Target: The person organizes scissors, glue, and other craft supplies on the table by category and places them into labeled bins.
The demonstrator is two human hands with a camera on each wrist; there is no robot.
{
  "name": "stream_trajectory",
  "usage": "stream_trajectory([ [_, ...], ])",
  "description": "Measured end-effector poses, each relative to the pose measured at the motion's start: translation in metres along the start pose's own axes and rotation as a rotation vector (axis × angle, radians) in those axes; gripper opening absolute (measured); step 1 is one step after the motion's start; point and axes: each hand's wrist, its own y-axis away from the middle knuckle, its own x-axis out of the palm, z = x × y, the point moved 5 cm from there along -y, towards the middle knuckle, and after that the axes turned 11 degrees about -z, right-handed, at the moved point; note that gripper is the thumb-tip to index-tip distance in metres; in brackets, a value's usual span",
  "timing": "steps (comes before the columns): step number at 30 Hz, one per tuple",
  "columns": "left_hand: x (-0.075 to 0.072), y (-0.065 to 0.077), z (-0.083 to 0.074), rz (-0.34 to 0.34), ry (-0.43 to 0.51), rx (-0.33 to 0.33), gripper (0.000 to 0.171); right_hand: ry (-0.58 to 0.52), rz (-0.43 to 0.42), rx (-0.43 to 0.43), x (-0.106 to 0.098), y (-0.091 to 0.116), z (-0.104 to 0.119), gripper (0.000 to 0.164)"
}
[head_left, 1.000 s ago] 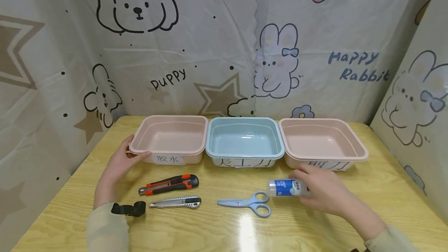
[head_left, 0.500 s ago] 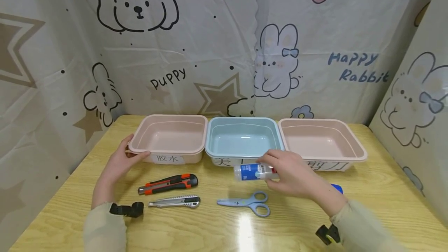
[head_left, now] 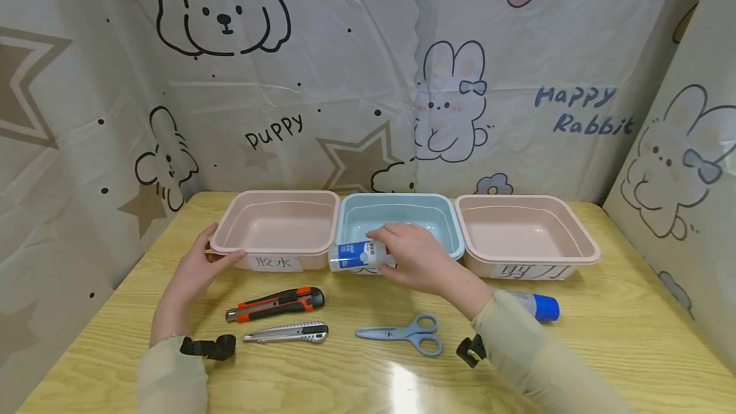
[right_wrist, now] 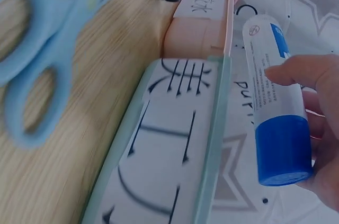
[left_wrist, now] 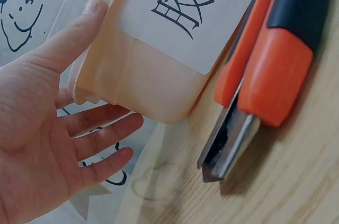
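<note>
- Across the wooden table (head_left: 310, 382), a left pink bin (head_left: 293, 252), blue bin (head_left: 397, 206) and right pink bin (head_left: 517, 213) stand in a row.
- Left hand (head_left: 194, 268): fingers loosely extended, thumb on the left pink bin's rim.
- Right hand (head_left: 416, 257): gripping a blue-labelled bottle (head_left: 353, 255), raised at the blue bin's front left corner.
- Lying nearer: orange-black cutter (head_left: 276, 304), scissors (head_left: 402, 332), silver cutter (head_left: 286, 332).

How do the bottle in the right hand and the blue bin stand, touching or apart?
Apart. The right wrist view shows a strip of backdrop between the bottle and the blue bin.
</note>
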Motion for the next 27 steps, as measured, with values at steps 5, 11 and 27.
stream_trajectory([
  [5, 0.000, 0.000, -0.001, 0.002, 0.003, -0.001, 0.095, -0.029, -0.005, 0.043, 0.017, -0.024, 0.004, 0.038],
  [11, 0.000, -0.001, -0.002, 0.000, 0.012, -0.002, 0.095, -0.045, 0.016, 0.121, 0.033, -0.053, 0.005, 0.041],
  [27, 0.000, 0.001, 0.001, -0.008, 0.015, -0.017, 0.094, -0.216, 0.121, 0.192, 0.089, -0.111, 0.038, 0.040],
])
